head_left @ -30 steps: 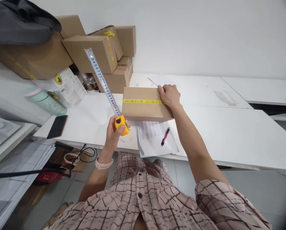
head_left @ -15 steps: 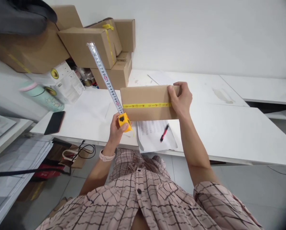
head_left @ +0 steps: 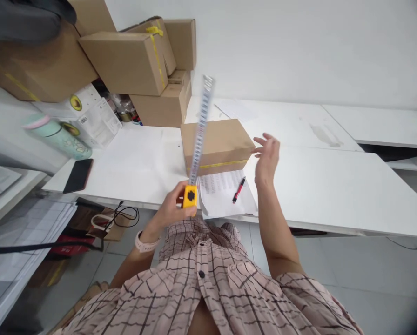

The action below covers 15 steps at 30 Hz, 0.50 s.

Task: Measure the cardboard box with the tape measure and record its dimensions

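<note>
A yellow tape measure (head_left: 190, 196) is gripped in my left hand (head_left: 173, 204), low over the desk's front edge. Its extended blade (head_left: 199, 139) points up and away, crossing in front of the cardboard box's left part; motion blurs its markings. The closed cardboard box (head_left: 225, 139) rests on the desk, with yellow printed tape along its front side. My right hand (head_left: 268, 158) is at the box's right end, fingers apart and holding nothing; whether a fingertip touches the corner I cannot tell. Printed sheets (head_left: 222, 200) lie in front of the box, with a red and black pen (head_left: 238, 190) on them.
Stacked cardboard boxes (head_left: 124, 60) stand at the back left against the wall. Nearer are a mint-green bottle (head_left: 62, 139), white cartons (head_left: 97, 121) and a phone (head_left: 78, 176). The white desk (head_left: 334, 195) stretches right. A black cable (head_left: 124, 216) hangs below its left front edge.
The box has tipped down from its raised tilt onto the desk, and my right hand has let go of it. My left hand has lowered the tape measure, its blade swinging right.
</note>
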Each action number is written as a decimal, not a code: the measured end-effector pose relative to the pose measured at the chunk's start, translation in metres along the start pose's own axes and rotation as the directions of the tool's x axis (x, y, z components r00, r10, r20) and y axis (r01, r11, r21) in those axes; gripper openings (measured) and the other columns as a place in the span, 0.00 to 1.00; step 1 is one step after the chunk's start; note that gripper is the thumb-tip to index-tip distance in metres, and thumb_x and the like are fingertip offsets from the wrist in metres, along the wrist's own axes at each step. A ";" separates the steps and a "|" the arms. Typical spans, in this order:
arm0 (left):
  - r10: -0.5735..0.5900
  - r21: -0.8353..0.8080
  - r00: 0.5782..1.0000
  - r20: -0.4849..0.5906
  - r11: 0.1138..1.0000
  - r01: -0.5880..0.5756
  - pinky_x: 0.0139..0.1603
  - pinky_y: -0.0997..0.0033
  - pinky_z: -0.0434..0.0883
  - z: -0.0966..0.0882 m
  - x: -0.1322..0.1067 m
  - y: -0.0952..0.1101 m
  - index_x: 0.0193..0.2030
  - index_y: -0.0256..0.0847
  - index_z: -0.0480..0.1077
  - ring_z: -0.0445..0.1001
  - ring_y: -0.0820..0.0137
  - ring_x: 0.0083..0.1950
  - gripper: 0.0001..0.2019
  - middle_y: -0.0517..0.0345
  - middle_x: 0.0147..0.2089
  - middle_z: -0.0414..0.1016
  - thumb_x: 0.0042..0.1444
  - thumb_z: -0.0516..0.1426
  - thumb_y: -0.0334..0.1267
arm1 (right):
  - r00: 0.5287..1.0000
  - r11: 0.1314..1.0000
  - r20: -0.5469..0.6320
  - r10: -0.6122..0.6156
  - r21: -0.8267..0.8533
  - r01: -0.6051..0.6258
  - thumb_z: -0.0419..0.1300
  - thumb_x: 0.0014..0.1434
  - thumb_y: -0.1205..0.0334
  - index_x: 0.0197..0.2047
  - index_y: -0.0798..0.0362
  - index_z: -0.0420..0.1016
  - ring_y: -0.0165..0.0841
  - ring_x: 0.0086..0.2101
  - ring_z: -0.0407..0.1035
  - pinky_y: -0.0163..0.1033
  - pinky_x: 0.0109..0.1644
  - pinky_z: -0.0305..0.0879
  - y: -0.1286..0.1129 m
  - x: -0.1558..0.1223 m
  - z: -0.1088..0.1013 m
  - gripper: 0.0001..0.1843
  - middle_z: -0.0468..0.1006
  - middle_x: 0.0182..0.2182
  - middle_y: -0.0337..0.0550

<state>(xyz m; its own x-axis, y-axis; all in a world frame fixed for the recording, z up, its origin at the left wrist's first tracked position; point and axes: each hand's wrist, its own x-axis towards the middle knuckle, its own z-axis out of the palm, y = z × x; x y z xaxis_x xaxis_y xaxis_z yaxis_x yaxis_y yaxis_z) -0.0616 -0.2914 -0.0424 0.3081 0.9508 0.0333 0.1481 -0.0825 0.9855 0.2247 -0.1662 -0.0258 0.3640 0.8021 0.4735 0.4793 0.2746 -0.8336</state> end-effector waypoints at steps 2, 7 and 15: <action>-0.081 0.035 0.971 0.227 0.997 0.075 0.39 0.67 0.76 0.004 -0.017 0.007 0.60 0.44 0.70 0.76 0.66 0.39 0.28 0.53 0.45 0.75 0.53 0.67 0.47 | 0.996 0.987 0.078 0.038 0.152 -0.050 0.33 0.71 0.36 0.65 0.42 0.65 0.35 0.35 0.76 0.43 0.38 0.73 -0.019 -0.004 -0.016 0.34 0.79 0.48 0.49; -0.173 0.171 0.925 0.338 0.978 0.120 0.39 0.66 0.75 0.018 -0.040 0.002 0.58 0.44 0.73 0.75 0.63 0.41 0.31 0.54 0.43 0.76 0.46 0.70 0.47 | 0.983 0.924 0.153 0.104 0.351 -0.152 0.52 0.67 0.34 0.54 0.46 0.75 0.27 0.21 0.65 0.36 0.24 0.66 -0.028 -0.027 -0.040 0.28 0.77 0.31 0.40; -0.204 0.076 0.967 0.154 0.978 0.194 0.49 0.59 0.76 0.044 -0.040 -0.012 0.77 0.52 0.50 0.78 0.59 0.51 0.53 0.44 0.60 0.71 0.46 0.71 0.41 | 0.930 0.857 0.304 0.204 0.405 -0.320 0.62 0.62 0.40 0.44 0.48 0.77 0.27 0.20 0.63 0.37 0.25 0.66 -0.001 -0.100 -0.036 0.20 0.70 0.23 0.33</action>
<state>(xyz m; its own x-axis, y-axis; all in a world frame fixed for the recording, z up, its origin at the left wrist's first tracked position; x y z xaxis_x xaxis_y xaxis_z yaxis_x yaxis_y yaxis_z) -0.0344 -0.3412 -0.0627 0.4128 0.8898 -0.1946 0.2759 0.0815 0.9577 0.2168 -0.2656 -0.0619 0.1931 0.9637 0.1841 -0.0293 0.1932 -0.9807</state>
